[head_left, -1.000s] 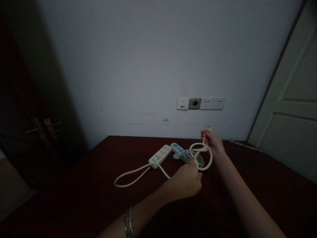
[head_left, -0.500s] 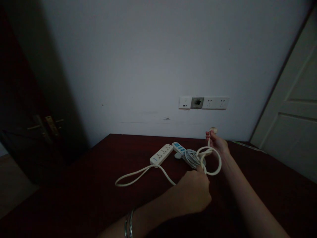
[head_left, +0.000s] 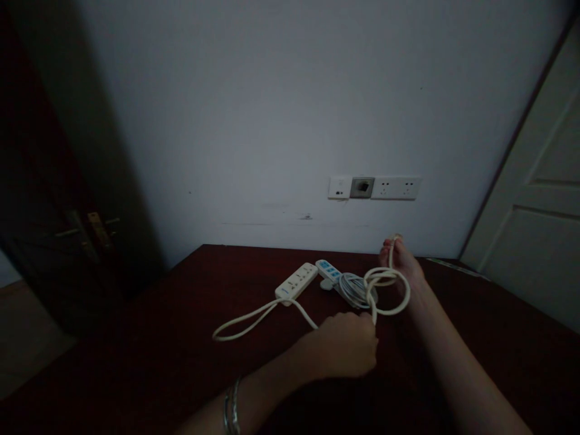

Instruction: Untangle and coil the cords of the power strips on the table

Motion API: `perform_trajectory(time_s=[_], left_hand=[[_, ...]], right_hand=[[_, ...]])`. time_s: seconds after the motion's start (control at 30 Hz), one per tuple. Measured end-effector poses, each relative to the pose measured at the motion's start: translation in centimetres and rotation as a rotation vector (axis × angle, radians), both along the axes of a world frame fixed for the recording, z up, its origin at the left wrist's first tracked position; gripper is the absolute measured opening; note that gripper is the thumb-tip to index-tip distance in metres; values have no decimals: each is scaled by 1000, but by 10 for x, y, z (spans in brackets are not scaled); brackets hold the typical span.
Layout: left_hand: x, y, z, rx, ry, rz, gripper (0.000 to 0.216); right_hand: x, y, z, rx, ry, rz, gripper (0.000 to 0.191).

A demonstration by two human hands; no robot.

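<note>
A cream power strip (head_left: 296, 281) lies on the dark red table (head_left: 181, 338), its cream cord (head_left: 254, 315) trailing in a loop toward me. My left hand (head_left: 347, 347), bracelets at the wrist, is closed on the cord near the table. My right hand (head_left: 403, 263) is raised beyond it and pinches the cord just below its plug end, with coiled loops (head_left: 389, 293) hanging around the hand. A second strip with blue sockets (head_left: 328, 270) and a grey coiled cable (head_left: 353, 287) lie just behind.
Wall sockets (head_left: 375, 188) sit on the white wall above the table's far edge. A dark door with a brass handle (head_left: 93, 229) stands at the left, a white door (head_left: 534, 229) at the right.
My right hand has shifted slightly right with the cord loops. My left hand has drawn back toward me along the cord and lowered to the table.
</note>
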State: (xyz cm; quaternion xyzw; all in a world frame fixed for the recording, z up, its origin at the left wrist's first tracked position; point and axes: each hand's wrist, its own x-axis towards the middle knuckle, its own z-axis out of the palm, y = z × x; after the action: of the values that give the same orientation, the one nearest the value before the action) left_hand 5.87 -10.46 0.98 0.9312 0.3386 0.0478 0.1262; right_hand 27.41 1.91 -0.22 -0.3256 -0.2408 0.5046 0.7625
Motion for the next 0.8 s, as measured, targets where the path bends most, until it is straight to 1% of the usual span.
perform_trajectory(time_s=[0.1, 0.2, 0.3, 0.37, 0.43, 0.53, 0.57, 0.63, 0.7, 0.8], left_hand=[[-15, 19, 9, -89, 38, -21, 22], [-35, 39, 20, -349, 69, -77, 24], [-56, 55, 31, -483, 64, -47, 28], [-71, 63, 38, -530, 45, -38, 28], [-85, 69, 43, -543, -9, -36, 25], [-102, 76, 50, -513, -140, -1, 19], [-106, 78, 51, -499, -182, 13, 19], [-111, 81, 53, -470, -242, 39, 21], [-113, 83, 52, -429, -253, 66, 22], [-111, 86, 48, -336, -188, 127, 21]], right_hand=[[3, -6, 10, -23, 66, 79, 30], [5, -14, 19, 6, 156, 165, 31], [3, -20, 24, 45, 117, 213, 26], [-2, -23, 27, 47, 66, 232, 20], [-9, -25, 31, 52, 50, 258, 14], [-21, -30, 38, 60, 35, 313, 7], [-25, -31, 40, 58, 28, 335, 7], [-35, -35, 43, 59, -3, 372, 13], [-45, -39, 46, 70, -75, 386, 17], [-60, -47, 49, 71, -243, 366, 17]])
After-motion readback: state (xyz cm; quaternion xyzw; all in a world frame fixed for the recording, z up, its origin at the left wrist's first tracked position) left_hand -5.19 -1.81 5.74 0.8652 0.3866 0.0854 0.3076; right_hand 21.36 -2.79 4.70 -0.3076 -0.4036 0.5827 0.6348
